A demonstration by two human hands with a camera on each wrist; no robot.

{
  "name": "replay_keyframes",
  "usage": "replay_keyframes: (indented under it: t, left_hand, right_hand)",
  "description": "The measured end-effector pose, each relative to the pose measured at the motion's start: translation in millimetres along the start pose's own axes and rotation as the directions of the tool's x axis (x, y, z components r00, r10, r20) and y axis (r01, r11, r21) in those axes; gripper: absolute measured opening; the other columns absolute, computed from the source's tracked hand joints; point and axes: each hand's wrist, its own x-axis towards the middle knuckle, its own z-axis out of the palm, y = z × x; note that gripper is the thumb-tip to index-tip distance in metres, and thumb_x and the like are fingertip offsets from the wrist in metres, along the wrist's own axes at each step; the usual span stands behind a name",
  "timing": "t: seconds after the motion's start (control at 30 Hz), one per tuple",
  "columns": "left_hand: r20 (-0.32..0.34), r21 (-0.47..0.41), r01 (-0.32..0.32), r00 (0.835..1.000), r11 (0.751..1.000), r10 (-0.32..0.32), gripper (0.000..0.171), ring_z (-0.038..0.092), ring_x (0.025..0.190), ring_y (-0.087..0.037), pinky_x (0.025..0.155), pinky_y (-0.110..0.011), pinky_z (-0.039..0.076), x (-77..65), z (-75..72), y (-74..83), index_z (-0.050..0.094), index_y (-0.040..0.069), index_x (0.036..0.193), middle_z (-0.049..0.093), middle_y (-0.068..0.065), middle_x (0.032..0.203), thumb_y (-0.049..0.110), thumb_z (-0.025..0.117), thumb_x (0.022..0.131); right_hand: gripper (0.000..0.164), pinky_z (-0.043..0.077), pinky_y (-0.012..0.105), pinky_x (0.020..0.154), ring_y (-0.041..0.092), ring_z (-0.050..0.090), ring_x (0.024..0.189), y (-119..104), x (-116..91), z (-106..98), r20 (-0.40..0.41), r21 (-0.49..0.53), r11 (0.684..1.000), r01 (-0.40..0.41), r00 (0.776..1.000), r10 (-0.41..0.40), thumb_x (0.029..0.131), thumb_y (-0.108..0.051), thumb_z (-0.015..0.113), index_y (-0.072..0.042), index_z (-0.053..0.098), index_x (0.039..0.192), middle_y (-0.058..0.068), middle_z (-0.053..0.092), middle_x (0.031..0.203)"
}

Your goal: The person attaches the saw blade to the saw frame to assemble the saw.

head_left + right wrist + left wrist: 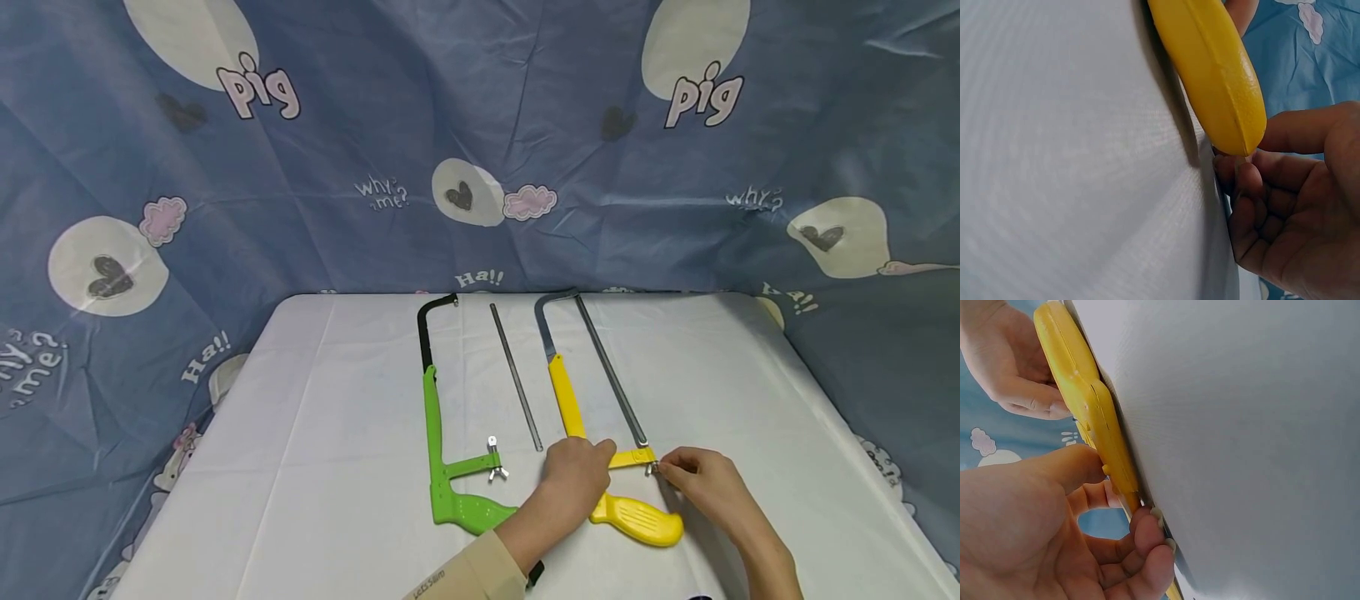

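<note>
A yellow hacksaw lies on the white table, its grip toward the front. Its blade runs from the far end of the frame to the yellow crosspiece. My left hand holds the frame just above the grip, thumb on one side and fingers curled round the other. At the crosspiece's right end, my right hand pinches the small wing nut between thumb and fingertips. In the right wrist view the yellow grip hides the wing nut and part of those fingertips.
Left of the yellow saw lies a green hacksaw with no blade fitted, its own wing nut on its crosspiece. Between the two saws rests a loose blade. A blue printed cloth hangs behind the table.
</note>
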Motion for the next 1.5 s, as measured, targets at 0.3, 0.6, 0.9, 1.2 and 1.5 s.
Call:
replay_keyframes:
  t: [0.3,0.6,0.9,1.2,1.5]
  left_hand:
    - [0.008,0.003,0.002,1.000,1.000,-0.002,0.014,0.054,0.056,-0.009,0.043,-0.023,0.043,-0.1,-1.1,0.2,0.058,0.028,0.095,0.065,0.002,0.071,0.037,0.068,0.092]
    - [0.010,0.013,-0.005,1.000,1.000,0.005,0.015,0.053,0.055,-0.008,0.042,-0.022,0.042,-0.4,-1.6,-0.2,0.057,0.027,0.095,0.065,0.003,0.071,0.037,0.068,0.093]
    - [0.016,0.019,-0.004,1.000,1.000,0.004,0.015,0.053,0.055,-0.009,0.042,-0.022,0.042,-0.1,-1.2,0.1,0.057,0.027,0.096,0.065,0.002,0.071,0.037,0.068,0.093]
    - [0.024,-0.037,0.003,1.000,0.999,-0.002,0.013,0.052,0.056,-0.009,0.042,-0.023,0.042,0.7,-1.5,-0.6,0.059,0.028,0.099,0.065,0.001,0.072,0.035,0.067,0.093]
    - [0.016,-0.020,-0.014,1.000,1.000,0.014,0.013,0.049,0.054,-0.008,0.041,-0.022,0.041,0.7,-1.0,-1.1,0.059,0.027,0.099,0.064,0.002,0.072,0.034,0.068,0.093]
  right_hand:
    - [0.022,0.045,0.030,0.067,0.016,0.058,0.079,0.3,-0.9,-0.2,-0.011,-0.019,1.000,0.023,1.000,-0.023,0.092,-0.022,0.063,-0.004,0.071,0.102,0.003,0.070,0.089]
    - [0.015,0.044,0.030,0.066,0.017,0.056,0.077,-0.6,-0.1,1.2,-0.032,-0.029,0.999,0.026,0.999,-0.026,0.092,-0.017,0.063,-0.005,0.071,0.097,0.003,0.070,0.087]
    - [0.012,0.043,0.030,0.066,0.017,0.055,0.077,0.8,-0.4,1.9,-0.049,-0.046,0.998,0.048,0.998,-0.051,0.091,-0.016,0.064,-0.007,0.070,0.093,0.002,0.068,0.084]
    - [0.010,0.041,0.030,0.063,0.017,0.052,0.073,-0.4,-0.2,3.2,-0.060,-0.033,0.999,0.043,0.997,-0.045,0.089,-0.014,0.064,-0.005,0.069,0.090,0.003,0.066,0.081]
    - [0.012,0.044,0.030,0.064,0.017,0.055,0.074,0.0,1.0,4.1,-0.040,-0.018,0.999,0.035,0.999,-0.036,0.088,-0.013,0.065,-0.003,0.072,0.092,0.003,0.069,0.083]
